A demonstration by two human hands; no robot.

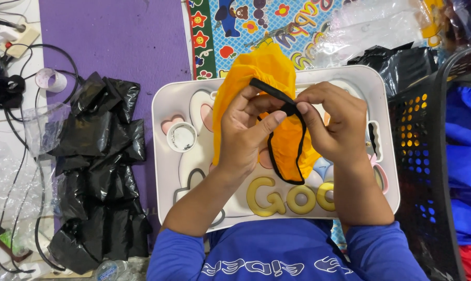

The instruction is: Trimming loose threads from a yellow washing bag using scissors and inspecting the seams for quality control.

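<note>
My left hand [248, 132] and my right hand [332, 122] hold an orange cloth piece [261, 73] with a black elastic trim [285, 156] above a white lap tray [165, 156]. My left thumb and fingers pinch the black trim near the top. The fingers of my right hand pinch the same trim just beside them. The cloth bunches up behind my hands and hangs down between them, with the trim forming a loop below.
A small round white cup [182, 137] sits on the tray's left. A pile of black plastic packets [97, 166] lies on the purple mat at left. A black basket [433, 156] with blue cloth stands right. Clear plastic bags [371, 26] and cables [17, 62] lie around.
</note>
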